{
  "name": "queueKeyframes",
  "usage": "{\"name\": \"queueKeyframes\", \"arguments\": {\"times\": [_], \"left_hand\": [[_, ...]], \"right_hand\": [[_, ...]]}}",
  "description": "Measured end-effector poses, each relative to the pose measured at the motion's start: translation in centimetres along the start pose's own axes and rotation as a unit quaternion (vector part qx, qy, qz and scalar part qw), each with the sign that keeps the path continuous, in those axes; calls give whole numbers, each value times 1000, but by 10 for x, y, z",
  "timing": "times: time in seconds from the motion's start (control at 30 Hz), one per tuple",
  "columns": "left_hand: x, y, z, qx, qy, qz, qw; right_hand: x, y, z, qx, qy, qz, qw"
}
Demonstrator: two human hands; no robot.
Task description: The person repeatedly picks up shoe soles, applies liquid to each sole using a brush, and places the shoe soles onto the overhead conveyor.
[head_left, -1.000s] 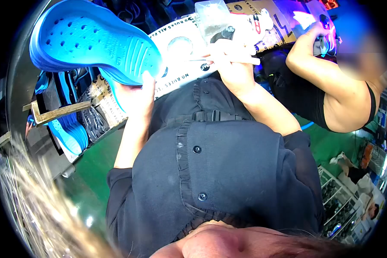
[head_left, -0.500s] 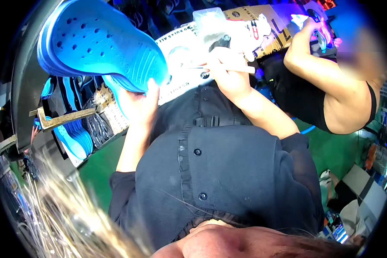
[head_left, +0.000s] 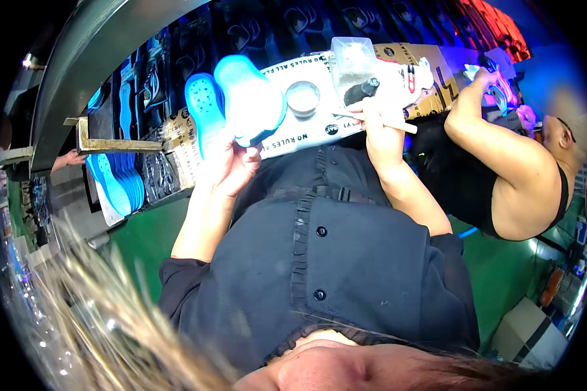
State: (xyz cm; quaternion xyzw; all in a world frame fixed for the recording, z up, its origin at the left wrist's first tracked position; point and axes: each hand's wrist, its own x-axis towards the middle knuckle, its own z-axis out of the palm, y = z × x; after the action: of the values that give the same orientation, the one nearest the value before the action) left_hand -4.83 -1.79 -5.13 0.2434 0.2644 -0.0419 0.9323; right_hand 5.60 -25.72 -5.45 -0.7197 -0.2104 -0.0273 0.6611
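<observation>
White cardboard [head_left: 316,135]: your left hand [head_left: 237,166] grips a blue moulded sole [head_left: 246,94]!
Right hand [head_left: 376,124] pinches a white stick [head_left: 400,126]; swinging it could tip the round dish [head_left: 302,115].

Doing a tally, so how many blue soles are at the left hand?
2: a glare-washed sole in the left hand and a holed sole just left of it; more may be hidden beneath.

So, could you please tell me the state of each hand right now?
Left hand: closed, holding a blue sole by one end.
Right hand: closed, holding a thin pale-handled tool.
</observation>
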Motion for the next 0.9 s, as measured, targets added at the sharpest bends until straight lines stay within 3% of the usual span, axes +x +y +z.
{"name": "queueKeyframes", "arguments": {"times": [0.3, 0.7, 0.8, 0.83, 0.9], "left_hand": [[11, 4, -1, -46, -22, -28, 998], [27, -7, -6, 30, -3, -17, 999], [14, -19, 1, 173, 55, 193, 964], [17, -18, -10, 174, 58, 193, 964], [23, -13, -38, 379, 45, 383, 841]], "right_hand": [[-1, 5, 1, -19, -29, -40, 999], [10, 1, -10, 69, 60, -24, 996], [7, 1, -7, 72, 55, -22, 996], [7, 3, -7, 74, 54, -20, 996], [6, 7, -6, 66, 45, -8, 997]]}}
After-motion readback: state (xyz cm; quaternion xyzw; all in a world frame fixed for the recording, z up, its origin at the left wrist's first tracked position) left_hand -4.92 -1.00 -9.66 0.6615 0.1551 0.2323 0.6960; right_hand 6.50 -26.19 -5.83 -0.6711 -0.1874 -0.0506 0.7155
